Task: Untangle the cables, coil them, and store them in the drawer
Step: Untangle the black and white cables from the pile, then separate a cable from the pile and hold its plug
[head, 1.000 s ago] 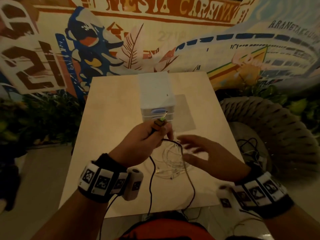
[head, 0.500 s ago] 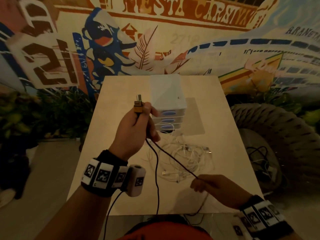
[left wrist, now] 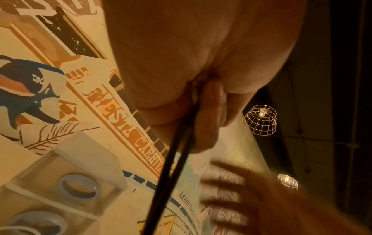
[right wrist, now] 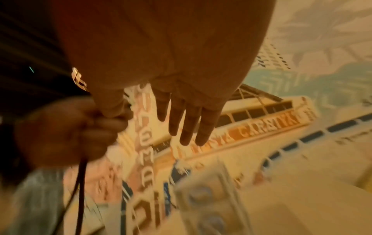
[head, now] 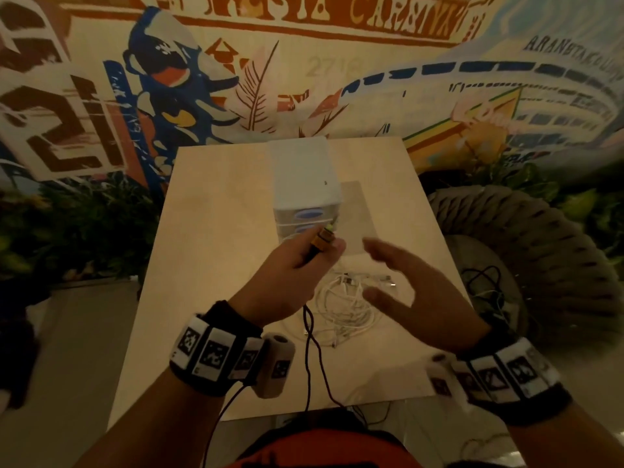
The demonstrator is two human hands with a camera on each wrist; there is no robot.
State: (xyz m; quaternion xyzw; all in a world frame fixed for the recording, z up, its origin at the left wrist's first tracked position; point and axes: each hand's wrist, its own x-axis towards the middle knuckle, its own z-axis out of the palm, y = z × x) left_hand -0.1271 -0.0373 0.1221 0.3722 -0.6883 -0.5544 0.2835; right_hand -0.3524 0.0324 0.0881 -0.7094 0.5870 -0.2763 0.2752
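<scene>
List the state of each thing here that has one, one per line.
Left hand: grips the black cable below its orange plug.
Right hand: fingers straight, holding nothing.
Black cable: hangs past the table edge.
White cables: tangled on the table.
Drawer unit: visible drawers closed.

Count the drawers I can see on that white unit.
2: the top drawer under the lid, the second drawer just below it, partly behind the left hand. More may be hidden lower down.

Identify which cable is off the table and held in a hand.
The black cable with the orange plug, gripped by the left hand; the white cables lie tangled on the table.
</scene>
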